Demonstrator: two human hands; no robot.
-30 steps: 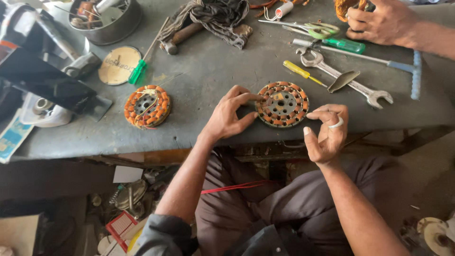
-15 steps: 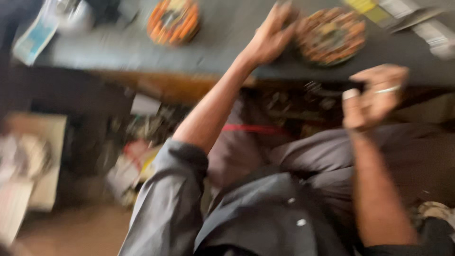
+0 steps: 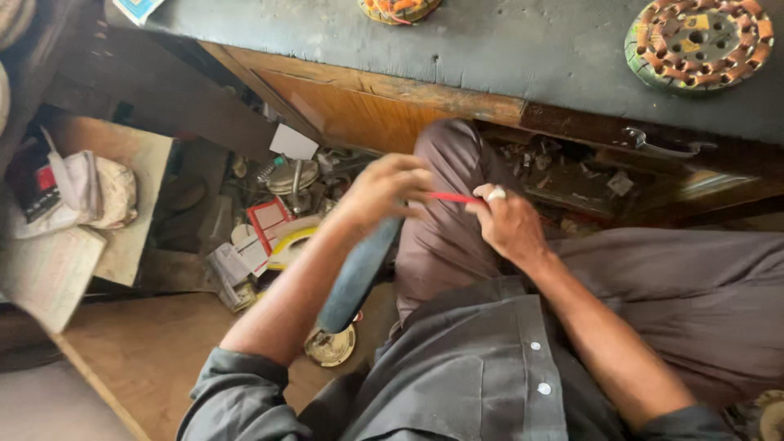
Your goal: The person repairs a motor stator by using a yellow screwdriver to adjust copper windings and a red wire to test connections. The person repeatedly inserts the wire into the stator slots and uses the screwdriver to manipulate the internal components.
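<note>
Head view only: hands meet over the person's lap, below the counter [image 3: 523,57] edge. The left hand [image 3: 384,192] is curled around one end of a thin red strip [image 3: 453,198] (whether it is a wire, a sleeve or a tie cannot be told), and the right hand [image 3: 510,224], at about three o'clock from the left, pinches the other end between thumb and fingers; a pale ring shows on one of its fingers. The strip runs nearly level between the two hands, just above the grey-brown trousers [image 3: 653,286].

On the dark counter top, at one o'clock from the hands, lies a round motor stator [image 3: 698,41] with copper-orange windings, well apart from them. A second wound stator [image 3: 398,8] sits at twelve o'clock, cut off by the upper edge. A metal drawer handle [image 3: 657,143] hangs on the counter's wooden front.

At nine o'clock, down on the floor, stands a jumble of small parts with a red-and-white card [image 3: 265,224] among them, and farther left a wooden board [image 3: 122,180] bearing folded cloth [image 3: 98,192].
</note>
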